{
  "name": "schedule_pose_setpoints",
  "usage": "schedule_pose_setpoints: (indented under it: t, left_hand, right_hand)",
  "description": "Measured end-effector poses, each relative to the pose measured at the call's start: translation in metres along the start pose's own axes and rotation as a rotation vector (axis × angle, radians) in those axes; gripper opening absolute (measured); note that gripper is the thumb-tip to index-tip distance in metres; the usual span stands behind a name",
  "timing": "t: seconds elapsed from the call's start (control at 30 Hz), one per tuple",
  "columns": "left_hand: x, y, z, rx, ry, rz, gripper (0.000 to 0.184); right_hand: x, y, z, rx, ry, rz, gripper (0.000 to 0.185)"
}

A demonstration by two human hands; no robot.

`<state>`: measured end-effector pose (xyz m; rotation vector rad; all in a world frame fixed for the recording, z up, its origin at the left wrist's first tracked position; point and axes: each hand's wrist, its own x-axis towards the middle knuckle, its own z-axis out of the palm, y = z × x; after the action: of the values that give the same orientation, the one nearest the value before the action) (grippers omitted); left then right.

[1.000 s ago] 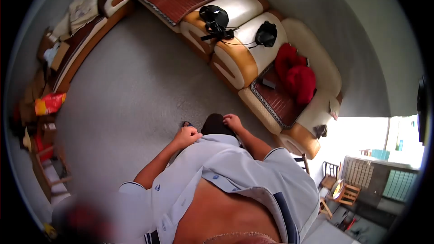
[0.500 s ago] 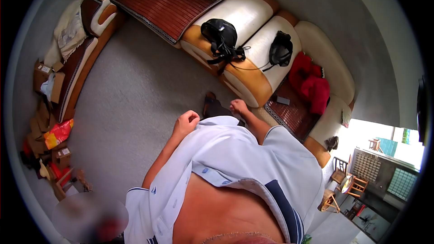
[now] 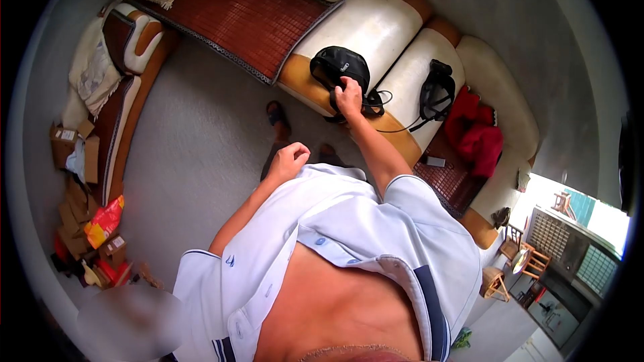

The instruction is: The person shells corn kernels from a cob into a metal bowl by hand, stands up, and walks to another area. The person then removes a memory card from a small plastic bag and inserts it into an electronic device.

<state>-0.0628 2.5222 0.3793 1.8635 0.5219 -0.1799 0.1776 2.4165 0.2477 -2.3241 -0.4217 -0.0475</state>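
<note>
My right hand (image 3: 349, 98) reaches out over the sofa, at the front of a black bag (image 3: 343, 62). Its thumb and fingers are apart with nothing seen between them; whether the fingertips touch the bag, I cannot tell. Black straps and a cord (image 3: 381, 99) lie beside the bag. My left hand (image 3: 291, 161) hangs in front of the shirt's hem, fingers curled in and no object visible in them. On the neighbouring seat rests a second black item with straps (image 3: 437, 92), its kind unclear, joined by or lying near the cord.
The cream sofa (image 3: 376, 17) has brown mats (image 3: 235, 13). A red cloth (image 3: 473, 131) and a grey phone-like object (image 3: 435, 161) lie on its right part. Cardboard boxes (image 3: 65, 147) and a red-yellow bag (image 3: 104, 222) stand left. Wooden chairs (image 3: 535, 261) are at right.
My right hand has moved up and forward from near my waist to the black bag. My left hand stays near the shirt hem. The view has shifted slightly, and a sandalled foot now shows further forward.
</note>
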Motion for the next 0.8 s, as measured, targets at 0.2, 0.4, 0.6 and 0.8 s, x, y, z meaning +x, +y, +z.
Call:
schedule_pose_setpoints:
  t: [0.2, 0.4, 0.6, 0.8]
  left_hand:
    - [0.087, -0.005, -0.072, 0.06, -0.163, 0.049, 0.016]
    - [0.18, -0.02, -0.105, 0.218, -0.238, 0.133, 0.014]
    - [0.28, -0.035, -0.063, 0.339, -0.183, 0.332, 0.033]
    - [0.341, -0.005, -0.008, -0.273, -0.188, -0.634, 0.047]
  right_hand:
    - [0.037, 0.01, 0.018, -0.289, -0.424, 0.468, 0.052]
    - [0.052, 0.007, 0.022, -0.211, -0.434, 0.547, 0.038]
    - [0.076, 0.007, 0.015, 0.239, -0.308, 0.605, 0.034]
    - [0.093, 0.032, -0.011, 0.539, -0.612, 0.87, 0.031]
